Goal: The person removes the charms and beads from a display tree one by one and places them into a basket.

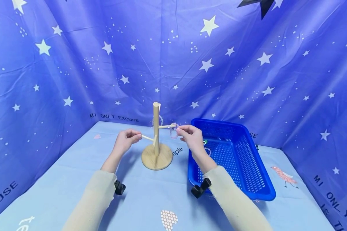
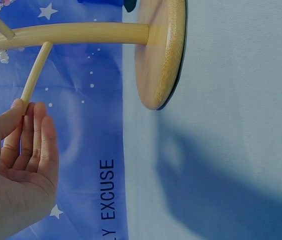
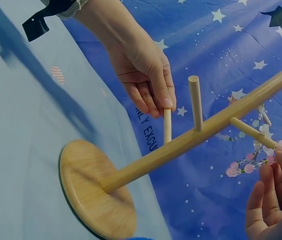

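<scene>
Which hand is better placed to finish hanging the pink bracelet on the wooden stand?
Probably the right hand: it holds the pink bracelet at the tip of one peg. The left hand grips another peg, on the post's other side.

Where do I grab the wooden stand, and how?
I'd wrap your fingers around the lower post, just above the round base, coming from your right. That stretch is bare and upright, and the right-hand peg sticks out higher up, so it shouldn't block you.
</scene>
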The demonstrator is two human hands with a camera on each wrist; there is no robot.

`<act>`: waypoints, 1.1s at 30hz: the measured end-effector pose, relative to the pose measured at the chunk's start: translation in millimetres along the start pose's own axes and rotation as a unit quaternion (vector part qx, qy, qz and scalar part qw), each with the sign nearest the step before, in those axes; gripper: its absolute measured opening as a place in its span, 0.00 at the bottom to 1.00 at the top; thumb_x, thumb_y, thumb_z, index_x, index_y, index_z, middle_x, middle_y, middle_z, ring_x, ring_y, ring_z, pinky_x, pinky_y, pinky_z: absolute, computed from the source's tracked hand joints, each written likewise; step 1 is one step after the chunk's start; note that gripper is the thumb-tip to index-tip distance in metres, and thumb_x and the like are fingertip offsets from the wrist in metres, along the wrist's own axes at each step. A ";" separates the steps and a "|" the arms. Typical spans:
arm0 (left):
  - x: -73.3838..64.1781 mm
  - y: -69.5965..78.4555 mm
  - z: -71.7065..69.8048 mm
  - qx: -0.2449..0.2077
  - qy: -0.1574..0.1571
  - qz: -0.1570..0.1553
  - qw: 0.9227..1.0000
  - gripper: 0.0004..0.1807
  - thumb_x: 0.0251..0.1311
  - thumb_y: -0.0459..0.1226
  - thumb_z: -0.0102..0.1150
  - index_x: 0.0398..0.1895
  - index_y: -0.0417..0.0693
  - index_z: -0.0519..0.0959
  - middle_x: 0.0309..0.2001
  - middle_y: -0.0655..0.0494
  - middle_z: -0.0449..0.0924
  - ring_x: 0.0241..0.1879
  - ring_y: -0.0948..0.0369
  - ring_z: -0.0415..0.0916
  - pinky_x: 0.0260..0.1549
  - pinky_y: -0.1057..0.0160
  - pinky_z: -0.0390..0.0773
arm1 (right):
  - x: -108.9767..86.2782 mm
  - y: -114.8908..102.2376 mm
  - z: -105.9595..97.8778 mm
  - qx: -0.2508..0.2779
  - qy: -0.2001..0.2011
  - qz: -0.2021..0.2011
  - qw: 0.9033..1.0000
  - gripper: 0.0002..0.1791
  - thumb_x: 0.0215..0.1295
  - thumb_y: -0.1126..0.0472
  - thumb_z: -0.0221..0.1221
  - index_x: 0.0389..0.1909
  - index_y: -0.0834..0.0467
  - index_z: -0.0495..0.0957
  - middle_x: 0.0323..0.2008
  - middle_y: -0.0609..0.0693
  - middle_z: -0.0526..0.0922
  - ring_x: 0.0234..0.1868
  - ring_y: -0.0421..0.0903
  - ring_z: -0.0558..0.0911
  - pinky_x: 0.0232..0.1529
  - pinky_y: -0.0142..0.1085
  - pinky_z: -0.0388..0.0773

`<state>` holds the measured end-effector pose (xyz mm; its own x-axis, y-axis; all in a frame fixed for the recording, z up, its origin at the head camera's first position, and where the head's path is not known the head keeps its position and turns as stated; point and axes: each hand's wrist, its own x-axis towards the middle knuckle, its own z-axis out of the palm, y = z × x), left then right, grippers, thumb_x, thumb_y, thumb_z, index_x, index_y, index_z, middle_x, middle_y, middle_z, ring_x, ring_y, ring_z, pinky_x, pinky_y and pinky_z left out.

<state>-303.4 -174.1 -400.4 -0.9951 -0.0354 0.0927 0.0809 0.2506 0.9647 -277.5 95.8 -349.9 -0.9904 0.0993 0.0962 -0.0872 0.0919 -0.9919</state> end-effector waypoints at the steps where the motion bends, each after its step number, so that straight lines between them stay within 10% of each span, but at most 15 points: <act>1: -0.1 -0.6 -0.2 0.000 0.000 0.001 1.000 0.14 0.67 0.32 0.60 0.51 0.30 0.79 0.45 0.42 0.85 0.34 0.73 0.80 0.44 0.71 0.85 | 0.4 0.2 -0.9 -0.001 0.000 0.001 1.000 0.10 0.65 0.59 0.66 0.43 0.60 0.85 0.32 0.44 0.86 0.33 0.36 0.84 0.44 0.39 0.86; 33: 1.8 -3.0 -2.5 0.010 -0.008 0.005 1.000 0.16 0.67 0.34 0.61 0.51 0.30 0.79 0.45 0.42 0.85 0.35 0.73 0.80 0.47 0.69 0.85 | 24.8 11.7 -60.9 -0.022 0.041 -0.012 0.999 0.15 0.68 0.59 0.63 0.50 0.64 0.82 0.29 0.34 0.84 0.33 0.32 0.83 0.43 0.34 0.86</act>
<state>-305.3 -177.3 -402.5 -0.9951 -0.0182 0.0977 0.0891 0.2707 0.9585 -296.6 159.7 -354.1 -0.9757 0.1778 0.1284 -0.1044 0.1388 -0.9848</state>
